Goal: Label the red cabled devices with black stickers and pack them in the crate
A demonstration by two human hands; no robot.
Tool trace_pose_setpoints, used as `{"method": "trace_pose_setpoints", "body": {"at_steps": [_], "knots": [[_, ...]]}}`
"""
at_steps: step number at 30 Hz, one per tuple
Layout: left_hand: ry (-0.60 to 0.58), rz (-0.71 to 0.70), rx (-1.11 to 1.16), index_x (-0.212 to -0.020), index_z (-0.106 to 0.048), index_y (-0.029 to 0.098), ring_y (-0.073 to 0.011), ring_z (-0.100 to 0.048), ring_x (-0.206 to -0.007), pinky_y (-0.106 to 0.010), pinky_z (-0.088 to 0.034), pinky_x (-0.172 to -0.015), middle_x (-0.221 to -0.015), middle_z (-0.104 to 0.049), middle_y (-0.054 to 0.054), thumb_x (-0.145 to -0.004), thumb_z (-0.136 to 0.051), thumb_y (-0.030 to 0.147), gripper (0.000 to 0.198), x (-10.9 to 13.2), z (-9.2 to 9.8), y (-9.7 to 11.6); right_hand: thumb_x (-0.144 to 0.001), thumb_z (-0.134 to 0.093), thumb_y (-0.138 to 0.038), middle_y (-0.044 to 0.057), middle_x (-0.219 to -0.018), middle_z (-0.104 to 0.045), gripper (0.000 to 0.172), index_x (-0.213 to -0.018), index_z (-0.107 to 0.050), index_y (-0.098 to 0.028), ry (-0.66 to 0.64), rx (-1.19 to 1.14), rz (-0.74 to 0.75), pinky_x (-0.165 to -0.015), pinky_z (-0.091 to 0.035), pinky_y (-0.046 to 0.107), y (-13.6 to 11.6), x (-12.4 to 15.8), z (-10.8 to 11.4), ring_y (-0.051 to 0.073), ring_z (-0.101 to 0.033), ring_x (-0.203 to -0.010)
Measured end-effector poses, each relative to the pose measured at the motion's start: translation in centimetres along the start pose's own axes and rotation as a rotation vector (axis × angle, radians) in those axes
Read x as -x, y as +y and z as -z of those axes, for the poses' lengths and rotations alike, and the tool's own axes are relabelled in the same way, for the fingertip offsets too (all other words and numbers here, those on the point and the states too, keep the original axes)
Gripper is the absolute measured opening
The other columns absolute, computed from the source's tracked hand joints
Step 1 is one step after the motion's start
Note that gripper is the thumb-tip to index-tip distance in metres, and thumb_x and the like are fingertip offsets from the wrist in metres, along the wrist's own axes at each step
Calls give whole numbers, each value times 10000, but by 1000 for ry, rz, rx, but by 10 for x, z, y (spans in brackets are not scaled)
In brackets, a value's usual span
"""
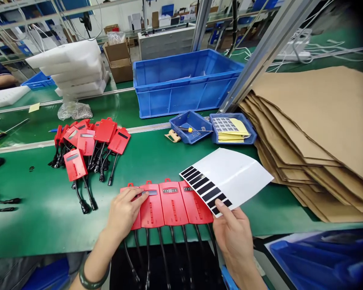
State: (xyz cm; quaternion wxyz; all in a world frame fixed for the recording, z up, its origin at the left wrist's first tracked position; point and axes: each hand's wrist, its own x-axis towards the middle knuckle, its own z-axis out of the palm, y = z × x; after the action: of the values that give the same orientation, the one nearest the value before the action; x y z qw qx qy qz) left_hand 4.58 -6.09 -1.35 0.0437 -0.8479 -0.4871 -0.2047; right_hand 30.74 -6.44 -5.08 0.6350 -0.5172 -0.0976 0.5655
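Four red casings [175,207] are lying side by side at the front edge of the table [157,157], two windows [170,190] displaying digits resembling "88". The left hand [124,211] is resting its fingers on the second casing's grey window [153,193]; whether they are pinching anything, I cannot tell. The right hand's [234,231] fingers are clamping one white sheet [230,173] bearing black strips [211,194]. Beyond, two small blue trays [195,138] are sitting near one large blue crate [181,98]

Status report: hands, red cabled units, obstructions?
Left hand at left two red cabled units. Right hand holding black-striped white sheet. Sheet partly covers rightmost red unit.
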Motion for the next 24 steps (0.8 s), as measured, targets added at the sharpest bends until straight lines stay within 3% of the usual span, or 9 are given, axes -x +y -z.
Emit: {"method": "trace_pose_setpoints", "body": {"at_steps": [7,12,17,21,24], "knots": [[-4,-43,-94,-1038,-690,151,-199,-666,-861,-323,-588,-678,-988,-698,-64,-944,-472,89,245,0,1,2,-661,-825,-358,67,-1224,-671,524,-1152,-688,-239,-7,29,29,-1060,-432,395,2,0,1,251,-611,-1128],[-44,-88,-203,-1037,-697,115,-210,-668,-926,-326,-601,-767,-997,-715,-75,-969,-403,110,301,-4,6,9,-662,-822,-378,70,-1216,-676,480,-1110,-713,-243,-34,45,12,-1107,-383,423,1,1,-2,265,-591,-1163],[-146,-95,-420,-1137,-665,31,-310,-651,-1070,-452,-593,-872,-1155,-686,-159,-925,-281,20,439,2,6,29,-659,-828,-377,35,-1195,-688,425,-1065,-730,-300,-82,-1,-6,-1099,-396,427,2,-1,-2,246,-592,-1160],[-191,19,-434,-1334,-532,73,-393,-555,-1208,-665,-488,-934,-1287,-591,-234,-840,-282,-47,566,8,3,42,-647,-821,-426,78,-1050,-736,327,-927,-773,-264,-176,69,36,-1018,-463,502,-1,0,0,296,-640,-1046],[-154,160,-134,-1513,-259,192,-390,-418,-1338,-667,-458,-979,-1465,-422,-215,-938,-341,89,590,0,6,45,-676,-789,-440,102,-944,-751,272,-872,-784,-252,-300,115,70,-987,-478,535,-12,9,0,311,-666,-974]]}}
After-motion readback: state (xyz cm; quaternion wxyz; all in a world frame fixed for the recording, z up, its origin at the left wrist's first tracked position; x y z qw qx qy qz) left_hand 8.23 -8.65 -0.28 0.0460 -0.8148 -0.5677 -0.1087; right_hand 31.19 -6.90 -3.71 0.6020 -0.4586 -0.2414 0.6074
